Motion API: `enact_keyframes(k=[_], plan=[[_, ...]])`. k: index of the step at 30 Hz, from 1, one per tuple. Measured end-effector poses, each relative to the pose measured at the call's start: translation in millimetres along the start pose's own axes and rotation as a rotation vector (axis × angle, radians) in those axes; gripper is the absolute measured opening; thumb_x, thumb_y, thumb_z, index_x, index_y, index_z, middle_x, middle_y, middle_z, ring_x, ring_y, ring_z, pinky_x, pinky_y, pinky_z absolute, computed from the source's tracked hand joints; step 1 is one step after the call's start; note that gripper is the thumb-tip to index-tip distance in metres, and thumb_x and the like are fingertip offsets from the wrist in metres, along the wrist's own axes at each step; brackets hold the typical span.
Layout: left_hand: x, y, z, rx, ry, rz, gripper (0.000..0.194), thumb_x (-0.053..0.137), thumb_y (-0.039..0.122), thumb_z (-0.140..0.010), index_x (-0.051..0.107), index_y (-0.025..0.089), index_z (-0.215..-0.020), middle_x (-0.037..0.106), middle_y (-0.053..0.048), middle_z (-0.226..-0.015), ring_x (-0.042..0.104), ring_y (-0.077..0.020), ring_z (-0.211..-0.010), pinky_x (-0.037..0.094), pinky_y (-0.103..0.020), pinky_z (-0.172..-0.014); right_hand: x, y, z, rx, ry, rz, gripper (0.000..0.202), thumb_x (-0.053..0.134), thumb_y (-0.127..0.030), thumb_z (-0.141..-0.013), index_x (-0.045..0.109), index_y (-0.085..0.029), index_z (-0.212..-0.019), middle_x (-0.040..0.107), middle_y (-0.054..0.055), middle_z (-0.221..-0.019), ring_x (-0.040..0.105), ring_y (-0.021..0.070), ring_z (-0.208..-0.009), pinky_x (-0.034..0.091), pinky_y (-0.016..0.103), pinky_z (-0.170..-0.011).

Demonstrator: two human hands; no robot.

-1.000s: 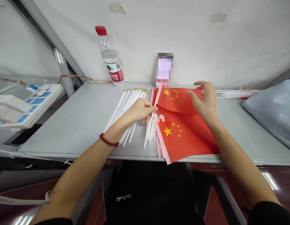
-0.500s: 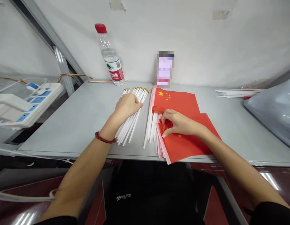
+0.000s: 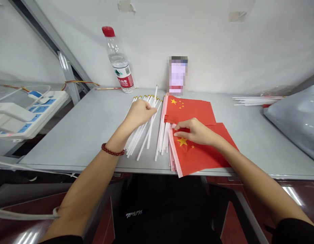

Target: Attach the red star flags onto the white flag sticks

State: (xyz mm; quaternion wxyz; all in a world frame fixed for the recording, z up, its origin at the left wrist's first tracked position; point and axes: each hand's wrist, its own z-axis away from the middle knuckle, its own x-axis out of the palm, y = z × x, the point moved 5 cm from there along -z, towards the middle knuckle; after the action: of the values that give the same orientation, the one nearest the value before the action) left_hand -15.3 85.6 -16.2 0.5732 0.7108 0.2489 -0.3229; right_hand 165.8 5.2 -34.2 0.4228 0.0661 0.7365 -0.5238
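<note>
My left hand (image 3: pixel 140 112) is closed in a pinch on a white flag stick (image 3: pixel 150 134), whose tip rises above the others. Under and beside this hand lies a loose fan of white sticks (image 3: pixel 135 142) with gold-coloured ends. My right hand (image 3: pixel 197 131) rests on the lower pile of small red flags (image 3: pixel 205 157) with yellow stars. Its thumb and fingers pinch the top flag near the upper corner of its pale sleeve edge. Just behind is another pile of red flags (image 3: pixel 192 110), with white sticks (image 3: pixel 160 140) along its left side.
A water bottle (image 3: pixel 125 73) with a red cap and a propped-up phone (image 3: pixel 177 76) stand by the wall. At left is a power strip (image 3: pixel 42 110) with plugs. More white sticks (image 3: pixel 257 100) and a grey plastic bag (image 3: pixel 296 118) lie on the right of the table (image 3: pixel 78 135).
One stick has come up out of the fan in my left hand, its tip now standing higher. My right thumb has slid up the flag towards the fingers, uncovering the large star.
</note>
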Motion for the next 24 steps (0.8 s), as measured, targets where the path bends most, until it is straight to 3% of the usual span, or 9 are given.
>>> enact_keyframes(k=[4, 8, 14, 24], plan=[[-1.8, 9, 4, -0.059, 0.001, 0.562, 0.018, 0.054, 0.028, -0.08, 0.055, 0.017, -0.065, 0.06, -0.002, -0.058, 0.043, -0.0069, -0.034, 0.028, -0.021, -0.034, -2, -3, 1, 0.001, 0.029, -0.044, 0.017, 0.058, -0.029, -0.087, 0.067, -0.015, -0.081, 0.065, 0.001, -0.073, 0.051, 0.009, -0.06, 0.04, 0.026, -0.06], [3.9, 13, 7, -0.154, -0.064, 0.82, 0.011, 0.051, 0.024, -0.085, 0.049, 0.017, -0.077, 0.067, -0.006, -0.064, 0.054, -0.0089, -0.038, 0.035, -0.019, -0.035, -1, -6, 3, 0.018, -0.001, -0.099, 0.015, 0.064, -0.028, -0.082, 0.069, -0.015, -0.078, 0.066, 0.001, -0.071, 0.053, 0.0089, -0.06, 0.04, 0.025, -0.058], [5.9, 16, 8, -0.12, -0.098, 0.885, 0.012, 0.05, 0.023, -0.091, 0.046, 0.018, -0.081, 0.067, -0.003, -0.061, 0.056, -0.0085, -0.039, 0.039, -0.017, -0.037, 0, -9, 4, 0.009, -0.044, -0.193, 0.013, 0.066, -0.025, -0.08, 0.073, -0.016, -0.085, 0.071, 0.002, -0.076, 0.058, 0.0093, -0.061, 0.044, 0.024, -0.058], [16.6, 19, 13, -0.074, -0.188, 0.859, 0.015, 0.056, 0.03, -0.09, 0.049, 0.018, -0.085, 0.066, -0.001, -0.059, 0.057, -0.0087, -0.039, 0.041, -0.017, -0.037, 1, -13, 5, -0.016, -0.061, -0.175, 0.011, 0.064, -0.02, -0.079, 0.073, -0.016, -0.083, 0.071, 0.001, -0.073, 0.055, 0.008, -0.056, 0.042, 0.023, -0.055]])
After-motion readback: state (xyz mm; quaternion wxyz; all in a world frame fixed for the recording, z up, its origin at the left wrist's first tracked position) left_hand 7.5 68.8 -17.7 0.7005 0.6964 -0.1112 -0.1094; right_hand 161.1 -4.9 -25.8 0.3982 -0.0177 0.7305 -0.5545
